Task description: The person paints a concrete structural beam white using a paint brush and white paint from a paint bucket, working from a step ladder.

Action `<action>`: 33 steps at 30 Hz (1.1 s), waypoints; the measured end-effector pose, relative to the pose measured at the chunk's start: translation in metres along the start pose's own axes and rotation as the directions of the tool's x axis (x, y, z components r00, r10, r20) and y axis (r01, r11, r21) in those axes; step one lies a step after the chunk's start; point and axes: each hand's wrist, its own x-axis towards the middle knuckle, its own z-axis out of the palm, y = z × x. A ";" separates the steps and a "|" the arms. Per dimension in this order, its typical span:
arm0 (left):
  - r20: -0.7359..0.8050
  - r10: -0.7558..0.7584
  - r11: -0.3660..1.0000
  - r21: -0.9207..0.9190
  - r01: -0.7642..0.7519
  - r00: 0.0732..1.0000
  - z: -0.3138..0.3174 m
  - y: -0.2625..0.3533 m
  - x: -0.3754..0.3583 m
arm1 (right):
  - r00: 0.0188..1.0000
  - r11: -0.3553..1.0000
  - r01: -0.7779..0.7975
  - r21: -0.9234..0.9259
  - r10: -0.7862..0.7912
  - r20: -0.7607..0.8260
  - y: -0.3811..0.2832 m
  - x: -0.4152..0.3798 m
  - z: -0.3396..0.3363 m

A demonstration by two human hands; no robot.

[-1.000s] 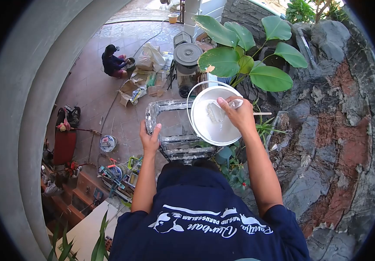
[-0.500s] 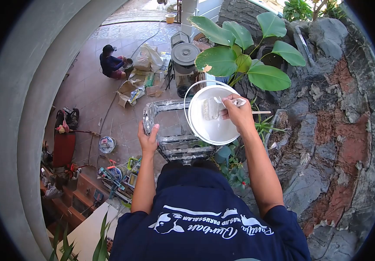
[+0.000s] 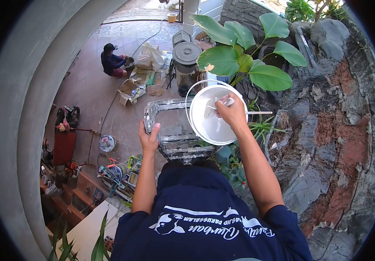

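My left hand [image 3: 149, 137] is closed around the side rail of a paint-spattered metal stepladder [image 3: 165, 105]. On the ladder's right side rests a white bucket [image 3: 213, 135] with its wire handle tipped to the left and white paint inside. My right hand [image 3: 231, 109] reaches over the bucket's rim, fingers wrapped round a paintbrush [image 3: 228, 102]. The bristles point down into the bucket and are partly hidden by the hand. A thin pale stick [image 3: 260, 112] juts out past the bucket's right side.
Rough rockwork [image 3: 300, 152] and a broad-leaved plant [image 3: 222, 61] border the right side. Far below on the tiled floor, a person [image 3: 111, 63] crouches by a bowl. Tools [image 3: 118, 174] and a small bucket [image 3: 107, 143] lie at lower left. A curved pale column [image 3: 9, 130] rises left.
My right hand has moved left and a little lower over the bucket, and less of the brush's bristles shows. The left hand stays on the ladder rail.
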 end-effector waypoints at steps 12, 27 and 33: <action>0.006 0.009 1.000 0.004 -0.009 1.000 0.000 0.006 -0.001 | 0.967 0.872 -0.217 0.438 0.132 0.216 -0.021 -0.018 -0.018; 0.004 0.042 0.999 -0.017 -0.041 0.999 0.004 0.011 -0.001 | 0.905 0.454 -0.417 0.787 0.283 0.316 -0.036 -0.034 -0.025; 0.017 0.029 1.000 -0.004 -0.029 0.999 0.004 0.014 -0.002 | 0.949 0.413 -0.294 0.862 0.236 0.211 -0.041 -0.055 -0.054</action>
